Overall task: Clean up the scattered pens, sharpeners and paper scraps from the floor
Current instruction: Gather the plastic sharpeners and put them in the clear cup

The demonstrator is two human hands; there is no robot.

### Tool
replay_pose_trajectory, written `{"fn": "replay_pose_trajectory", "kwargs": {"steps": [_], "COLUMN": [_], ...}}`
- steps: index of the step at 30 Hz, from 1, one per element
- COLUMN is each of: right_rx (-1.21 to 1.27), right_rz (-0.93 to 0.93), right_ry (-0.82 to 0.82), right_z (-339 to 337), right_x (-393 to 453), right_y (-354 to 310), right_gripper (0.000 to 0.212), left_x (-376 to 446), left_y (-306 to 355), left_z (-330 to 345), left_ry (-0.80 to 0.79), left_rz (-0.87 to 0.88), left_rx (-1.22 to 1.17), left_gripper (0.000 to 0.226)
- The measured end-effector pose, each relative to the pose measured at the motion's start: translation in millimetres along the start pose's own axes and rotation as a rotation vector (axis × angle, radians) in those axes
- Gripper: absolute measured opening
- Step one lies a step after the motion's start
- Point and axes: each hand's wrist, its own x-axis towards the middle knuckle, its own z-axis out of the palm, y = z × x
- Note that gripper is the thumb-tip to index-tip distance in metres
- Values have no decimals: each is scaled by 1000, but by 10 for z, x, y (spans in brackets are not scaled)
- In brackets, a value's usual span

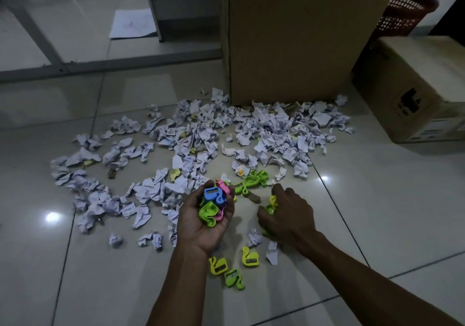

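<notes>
My left hand [201, 227] is palm up and cupped around several plastic sharpeners [214, 205], blue, pink and green. My right hand [289, 215] is palm down on the floor, its fingers closed over yellow-green sharpeners [271, 206]. Three more sharpeners lie on the tiles between my forearms: two yellow [218, 265] [249, 257] and one green [234, 279]. A cluster of green sharpeners [253, 181] sits just beyond my hands. Crumpled white paper scraps [201, 134] cover the floor ahead in a wide spread. No pens are visible.
A tall cardboard box [297, 39] stands behind the scraps, a smaller box [422, 91] to its right. A red mesh basket [402, 11] is behind them. A flat sheet of paper [133, 24] lies under a white metal frame [156, 8] at the back left.
</notes>
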Motion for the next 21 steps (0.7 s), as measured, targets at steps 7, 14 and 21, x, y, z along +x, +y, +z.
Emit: {"fn": "replay_pose_trajectory", "kwargs": {"steps": [7,14,21], "right_rx": [1548,2296,2129], "right_rz": [528,307,474], "right_ry": [-106,-602,-519], "right_z": [-353,-363,-473], "right_x": [110,2,-12], "right_y": [-31,134,95], "right_gripper": [21,39,31], "left_x": [-11,-8,-3], "left_y": [21,-7,-37], "left_z": [5,15,27], "left_ry": [-5,-24,-19], "left_rz": [2,-12,3], "left_rx": [-19,-15,-4], "left_gripper": [33,25,28]}}
